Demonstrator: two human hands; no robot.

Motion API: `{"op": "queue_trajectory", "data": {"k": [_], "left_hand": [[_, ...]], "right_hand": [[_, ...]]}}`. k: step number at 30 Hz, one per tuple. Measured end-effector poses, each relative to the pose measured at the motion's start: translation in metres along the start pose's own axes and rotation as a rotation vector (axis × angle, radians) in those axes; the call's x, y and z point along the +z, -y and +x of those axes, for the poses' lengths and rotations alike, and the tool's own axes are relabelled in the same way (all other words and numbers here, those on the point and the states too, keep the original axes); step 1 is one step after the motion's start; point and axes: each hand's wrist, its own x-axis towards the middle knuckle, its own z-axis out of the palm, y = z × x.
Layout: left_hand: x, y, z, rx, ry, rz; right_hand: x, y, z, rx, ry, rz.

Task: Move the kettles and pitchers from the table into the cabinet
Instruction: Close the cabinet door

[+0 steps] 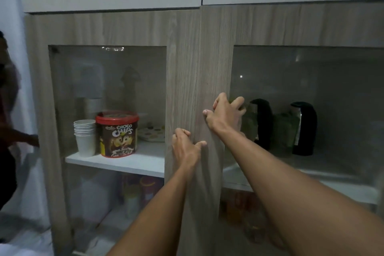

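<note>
A wood-grain cabinet fills the view, with two glass-panelled doors. Behind the right door's glass stand two kettles with green bodies and black handles, one (259, 124) near the frame and another (299, 129) to its right, both on a white shelf. My left hand (187, 147) grips the inner edge of the left door (182, 81), fingers curled around it. My right hand (226, 114) holds the inner frame of the right door (216, 58), fingers hooked over the edge by the glass. No table shows.
Behind the left glass a white shelf (133, 162) carries a stack of white paper cups (85, 137), a red-lidded chocolate cereal tub (117, 133) and a tray. Lower shelves hold blurred containers. Another person (8, 131) stands at the far left edge.
</note>
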Motion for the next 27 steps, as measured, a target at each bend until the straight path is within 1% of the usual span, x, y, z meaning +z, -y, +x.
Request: {"op": "queue_trajectory", "data": {"k": [5, 8, 14, 18, 22, 27], "left_hand": [[0.018, 0.002, 0.016, -0.019, -0.048, 0.005], [0.024, 0.007, 0.018, 0.002, -0.083, 0.01], [0.019, 0.009, 0.016, 0.066, -0.064, 0.04], [0.014, 0.007, 0.013, 0.075, -0.026, 0.085], [0.006, 0.007, 0.003, 0.088, 0.037, 0.116], [-0.009, -0.003, -0.016, 0.095, 0.158, 0.138]], "right_hand": [[0.019, -0.007, 0.018, -0.012, -0.064, -0.021], [0.028, -0.011, 0.022, -0.031, -0.096, -0.022], [0.028, -0.016, 0.016, -0.087, -0.107, 0.001], [0.018, -0.019, 0.012, -0.105, -0.023, 0.016], [-0.002, -0.026, 0.005, -0.106, 0.114, 0.04], [-0.032, -0.023, -0.012, -0.09, 0.286, 0.088]]}}
